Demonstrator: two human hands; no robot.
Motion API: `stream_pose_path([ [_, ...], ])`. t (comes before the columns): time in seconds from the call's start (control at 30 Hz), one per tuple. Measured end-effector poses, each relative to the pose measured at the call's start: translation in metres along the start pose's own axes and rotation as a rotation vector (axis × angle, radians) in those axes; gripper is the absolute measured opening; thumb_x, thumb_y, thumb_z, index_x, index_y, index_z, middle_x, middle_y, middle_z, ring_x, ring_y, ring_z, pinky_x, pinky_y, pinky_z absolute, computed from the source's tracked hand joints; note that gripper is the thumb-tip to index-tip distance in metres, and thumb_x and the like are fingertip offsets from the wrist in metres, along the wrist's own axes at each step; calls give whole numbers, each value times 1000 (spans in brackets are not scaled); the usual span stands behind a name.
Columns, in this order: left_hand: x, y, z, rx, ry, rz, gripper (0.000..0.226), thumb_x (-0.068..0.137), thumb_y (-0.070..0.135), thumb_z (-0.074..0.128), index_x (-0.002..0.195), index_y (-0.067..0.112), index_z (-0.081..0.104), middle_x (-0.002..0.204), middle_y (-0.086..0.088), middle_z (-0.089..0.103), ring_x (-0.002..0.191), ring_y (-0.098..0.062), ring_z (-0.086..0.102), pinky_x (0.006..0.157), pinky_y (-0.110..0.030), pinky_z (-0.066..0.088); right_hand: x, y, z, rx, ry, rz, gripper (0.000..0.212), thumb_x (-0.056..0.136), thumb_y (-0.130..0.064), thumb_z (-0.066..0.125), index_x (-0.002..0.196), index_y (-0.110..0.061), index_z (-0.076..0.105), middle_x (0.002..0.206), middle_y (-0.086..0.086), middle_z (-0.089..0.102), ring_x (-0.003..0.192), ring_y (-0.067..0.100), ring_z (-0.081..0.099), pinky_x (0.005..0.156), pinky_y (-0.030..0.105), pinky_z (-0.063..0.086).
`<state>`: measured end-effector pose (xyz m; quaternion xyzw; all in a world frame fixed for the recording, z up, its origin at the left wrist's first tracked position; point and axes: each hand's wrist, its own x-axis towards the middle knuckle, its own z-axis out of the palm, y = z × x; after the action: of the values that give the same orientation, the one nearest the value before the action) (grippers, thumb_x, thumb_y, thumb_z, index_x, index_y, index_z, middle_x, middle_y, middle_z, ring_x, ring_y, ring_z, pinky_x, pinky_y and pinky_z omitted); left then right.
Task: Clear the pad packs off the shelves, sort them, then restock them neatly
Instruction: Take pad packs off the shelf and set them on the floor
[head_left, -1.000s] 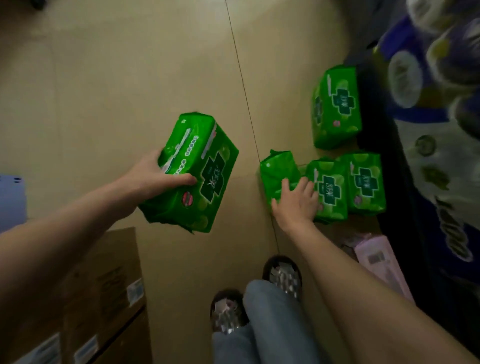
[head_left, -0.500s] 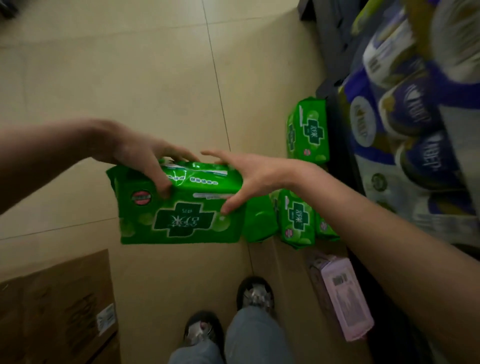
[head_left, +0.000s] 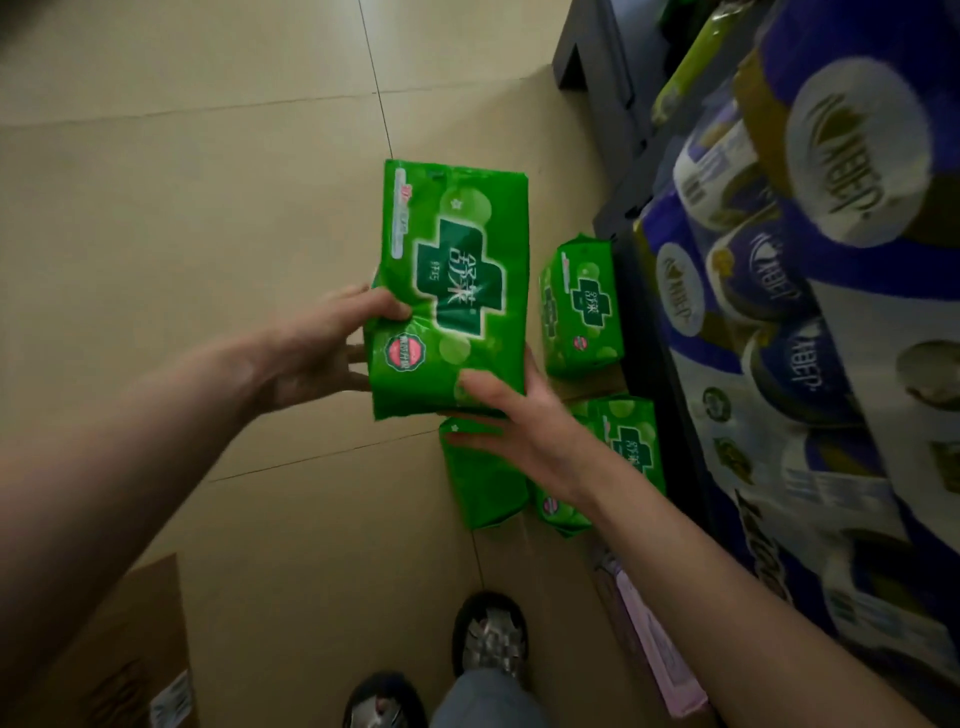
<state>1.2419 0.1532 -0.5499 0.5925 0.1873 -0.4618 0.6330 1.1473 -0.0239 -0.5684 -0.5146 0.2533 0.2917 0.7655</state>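
I hold a large green pad pack (head_left: 454, 291) above the floor, its printed cross facing me and its long side running away from me. My left hand (head_left: 317, 348) grips its lower left edge, thumb on the front. My right hand (head_left: 514, 421) grips its lower right corner, thumb on the front and fingers beneath. Below it on the floor lie more green packs: one standing by the shelf base (head_left: 582, 306), one plain-side up (head_left: 480, 483), and another with a cross (head_left: 631, 441) partly hidden by my right wrist.
The dark shelf unit (head_left: 618, 78) runs along the right, stacked with purple and white tissue roll packs (head_left: 810, 270). A pink pack (head_left: 660, 649) lies on the floor near my shoes (head_left: 488, 634). A cardboard box (head_left: 119, 654) sits at the lower left. Beige floor tiles (head_left: 182, 208) stretch to the left.
The big green pack has been turned from lying sideways to lengthwise and shifted right, over the packs on the floor. My right hand moved from its top edge to its lower right corner.
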Motion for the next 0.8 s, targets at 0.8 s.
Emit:
stream_pose_path([
  [0.8,-107,55,87,850,365,234,30,90,8,54,120,7,55,114,-13,64,101,-29,60,85,-34,45,-125,-85,-29,-1109,526,95,52,91,-28,53,140,-21,36,150,11,17,137,32,18,110,37,23],
])
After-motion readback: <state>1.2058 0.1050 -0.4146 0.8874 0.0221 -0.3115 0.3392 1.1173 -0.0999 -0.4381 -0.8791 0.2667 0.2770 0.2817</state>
